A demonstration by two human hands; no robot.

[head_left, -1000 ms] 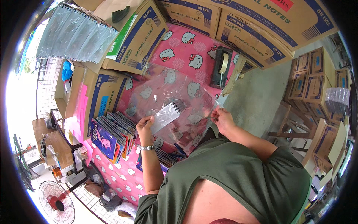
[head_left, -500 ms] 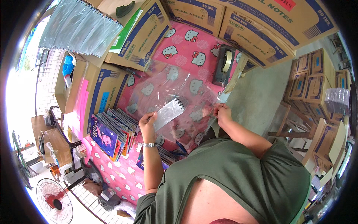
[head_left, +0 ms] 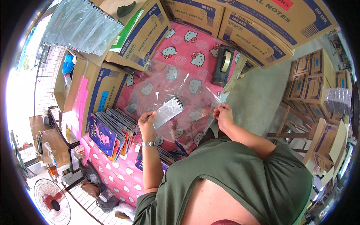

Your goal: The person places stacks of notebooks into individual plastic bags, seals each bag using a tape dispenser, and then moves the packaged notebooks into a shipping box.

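My left hand grips a small spiral notebook with a silvery cover, holding it by its near end over the table. My right hand pinches the near edge of a clear plastic sheet, which spreads across the pink cartoon-cat tablecloth. The notebook lies over or inside that plastic; I cannot tell which. A wristwatch sits on my left wrist.
A black tape dispenser stands beyond my right hand. Brown cardboard boxes line the far side and left. A stack of colourful notebooks lies at the left. A grey sheet covers the right. A fan stands on the floor.
The notebook in my left hand has shifted slightly and tilted against the plastic. My right hand keeps its pinch on the plastic's edge. The view has tipped a little.
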